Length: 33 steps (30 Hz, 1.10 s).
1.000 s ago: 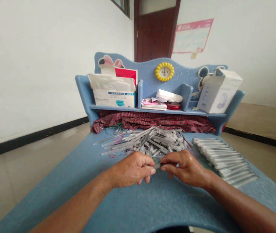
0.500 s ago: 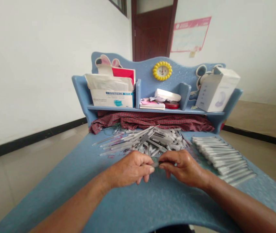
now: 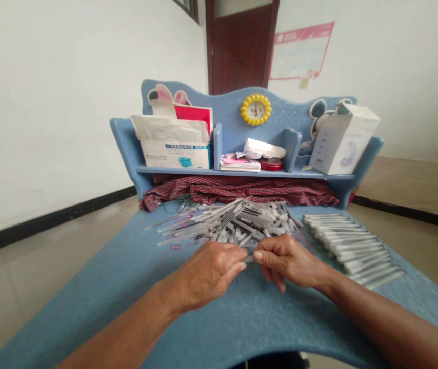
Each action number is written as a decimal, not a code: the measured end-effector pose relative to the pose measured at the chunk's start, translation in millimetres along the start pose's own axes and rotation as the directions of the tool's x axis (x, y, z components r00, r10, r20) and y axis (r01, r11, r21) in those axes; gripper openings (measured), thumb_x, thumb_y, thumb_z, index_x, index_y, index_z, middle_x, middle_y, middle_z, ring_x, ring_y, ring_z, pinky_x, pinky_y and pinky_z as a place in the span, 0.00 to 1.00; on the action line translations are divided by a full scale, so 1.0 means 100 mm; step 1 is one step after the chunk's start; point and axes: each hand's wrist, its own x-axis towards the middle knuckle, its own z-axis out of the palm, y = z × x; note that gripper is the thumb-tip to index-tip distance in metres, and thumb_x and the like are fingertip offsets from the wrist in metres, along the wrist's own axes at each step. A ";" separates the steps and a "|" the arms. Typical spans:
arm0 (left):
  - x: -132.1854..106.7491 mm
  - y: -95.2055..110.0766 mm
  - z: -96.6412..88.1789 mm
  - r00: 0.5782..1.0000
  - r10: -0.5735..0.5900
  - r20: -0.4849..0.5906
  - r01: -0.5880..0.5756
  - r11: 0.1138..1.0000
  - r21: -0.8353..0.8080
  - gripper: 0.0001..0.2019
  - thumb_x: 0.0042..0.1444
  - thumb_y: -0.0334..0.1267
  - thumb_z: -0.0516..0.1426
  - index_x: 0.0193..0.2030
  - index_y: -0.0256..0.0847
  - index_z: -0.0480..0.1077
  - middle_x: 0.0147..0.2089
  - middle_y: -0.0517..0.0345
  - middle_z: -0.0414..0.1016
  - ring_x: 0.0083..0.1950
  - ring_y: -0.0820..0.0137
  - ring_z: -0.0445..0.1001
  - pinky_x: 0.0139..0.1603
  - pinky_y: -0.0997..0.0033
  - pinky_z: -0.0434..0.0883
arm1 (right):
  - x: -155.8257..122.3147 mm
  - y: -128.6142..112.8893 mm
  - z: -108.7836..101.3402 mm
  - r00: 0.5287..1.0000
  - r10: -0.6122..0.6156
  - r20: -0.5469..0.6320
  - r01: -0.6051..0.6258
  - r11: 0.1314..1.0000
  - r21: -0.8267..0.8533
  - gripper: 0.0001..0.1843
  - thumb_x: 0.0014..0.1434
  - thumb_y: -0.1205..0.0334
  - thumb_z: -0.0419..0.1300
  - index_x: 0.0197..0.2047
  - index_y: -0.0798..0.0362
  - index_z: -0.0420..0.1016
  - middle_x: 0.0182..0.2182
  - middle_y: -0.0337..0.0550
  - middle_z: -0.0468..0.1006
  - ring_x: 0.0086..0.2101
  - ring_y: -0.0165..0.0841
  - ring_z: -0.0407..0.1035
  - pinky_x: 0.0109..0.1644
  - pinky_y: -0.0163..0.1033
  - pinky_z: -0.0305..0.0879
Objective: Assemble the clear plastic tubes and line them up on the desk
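My left hand (image 3: 211,271) and my right hand (image 3: 286,261) meet over the blue desk top (image 3: 242,318), fingertips pinched together on one thin clear pen part (image 3: 249,259) held between them. Just beyond my hands lies a loose heap of clear and grey pen parts (image 3: 234,223). To the right of my right hand, a neat row of finished grey pens (image 3: 352,246) lies side by side.
A red checked cloth (image 3: 242,188) lies under the desk's shelf. On the shelf stand a box of face masks (image 3: 175,146), papers and a red tin (image 3: 255,159), a white box (image 3: 344,141) and a yellow clock (image 3: 256,109). A brown door (image 3: 238,48) is behind.
My hands have stayed pinched together on the pen part and shifted slightly; my right fingers have spread a little lower. The view has tilted a bit.
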 end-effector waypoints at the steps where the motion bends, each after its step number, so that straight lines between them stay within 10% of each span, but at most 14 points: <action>1: 0.00 0.00 0.02 1.000 0.014 -0.013 -0.014 0.999 0.031 0.11 0.60 0.34 0.45 0.31 0.38 0.66 0.29 0.56 0.68 0.31 0.70 0.66 0.32 0.72 0.59 | 0.01 0.00 0.01 0.999 0.037 0.025 -0.038 0.997 0.067 0.20 0.58 0.47 0.51 0.24 0.55 0.61 0.15 0.34 0.67 0.11 0.24 0.60 0.12 0.27 0.50; 7: 0.01 -0.02 0.07 0.996 -0.031 -0.086 0.023 0.996 -0.089 0.10 0.59 0.34 0.47 0.30 0.38 0.66 0.27 0.59 0.67 0.30 0.72 0.67 0.32 0.73 0.60 | 0.00 -0.01 0.02 0.991 -0.078 -0.109 0.069 0.994 -0.087 0.18 0.59 0.50 0.51 0.24 0.55 0.62 0.15 0.34 0.66 0.13 0.25 0.63 0.15 0.27 0.54; 13: 0.00 0.00 -0.03 0.964 -0.177 0.198 0.263 0.746 -0.611 0.11 0.56 0.36 0.50 0.24 0.37 0.65 0.21 0.65 0.65 0.21 0.79 0.61 0.23 0.79 0.58 | -0.08 -0.12 0.00 0.946 -0.316 -0.073 0.260 0.874 -0.410 0.11 0.61 0.59 0.51 0.31 0.55 0.68 0.15 0.34 0.67 0.17 0.24 0.64 0.24 0.28 0.58; 19: -0.05 -0.06 -0.05 0.938 -0.141 0.316 0.338 0.570 -0.749 0.08 0.54 0.37 0.54 0.33 0.34 0.70 0.22 0.63 0.68 0.19 0.81 0.58 0.20 0.81 0.55 | -0.13 -0.14 0.06 0.882 -0.472 -0.009 0.374 0.710 -0.597 0.09 0.62 0.62 0.50 0.36 0.54 0.69 0.21 0.37 0.70 0.22 0.24 0.65 0.28 0.29 0.57; 28: -0.06 -0.04 -0.02 0.973 -0.156 0.171 0.231 0.700 -0.676 0.12 0.57 0.37 0.50 0.25 0.35 0.67 0.21 0.64 0.65 0.21 0.80 0.60 0.22 0.81 0.59 | -0.09 -0.06 0.11 0.930 -0.356 -0.094 0.243 0.785 -0.570 0.14 0.63 0.57 0.48 0.30 0.52 0.68 0.18 0.36 0.68 0.20 0.25 0.65 0.25 0.30 0.56; 33: -0.05 0.02 0.05 0.991 0.003 -0.134 -0.025 0.986 -0.166 0.11 0.56 0.32 0.51 0.23 0.37 0.64 0.23 0.62 0.63 0.27 0.75 0.64 0.29 0.77 0.61 | -0.05 0.04 0.17 0.990 -0.055 -0.129 0.030 0.982 -0.188 0.22 0.60 0.47 0.47 0.24 0.54 0.64 0.16 0.35 0.65 0.16 0.25 0.64 0.19 0.29 0.55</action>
